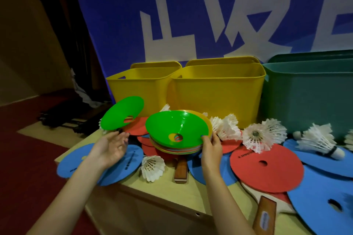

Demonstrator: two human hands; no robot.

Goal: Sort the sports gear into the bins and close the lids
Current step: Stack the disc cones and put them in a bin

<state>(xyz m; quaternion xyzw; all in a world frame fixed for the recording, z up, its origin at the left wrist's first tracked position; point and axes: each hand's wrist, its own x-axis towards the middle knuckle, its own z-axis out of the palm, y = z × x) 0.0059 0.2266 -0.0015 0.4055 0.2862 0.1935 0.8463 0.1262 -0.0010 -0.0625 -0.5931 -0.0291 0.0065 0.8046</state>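
The left hand [111, 147] was open just below a tilted green cone [122, 115]; the right hand [211, 146] gripped the cone stack [178, 133]. Beyond them, bins [215, 95] stood open, shuttlecocks [264, 135] unsorted.

Two yellow bins [145, 89] [215, 93] stand at twelve o'clock, a dark green bin [309, 93] at two o'clock. A bright green cone [122, 115] tilts at ten o'clock; the cone stack [177, 133] has a green top over a yellow one and multicoloured edges. Flat discs are blue [321, 204] and red [265, 170], the red one with dark lettering. The shuttlecocks [264, 135] are white. The worktop [172, 198] is pale wood. The banner [191, 15] behind is blue with white characters.
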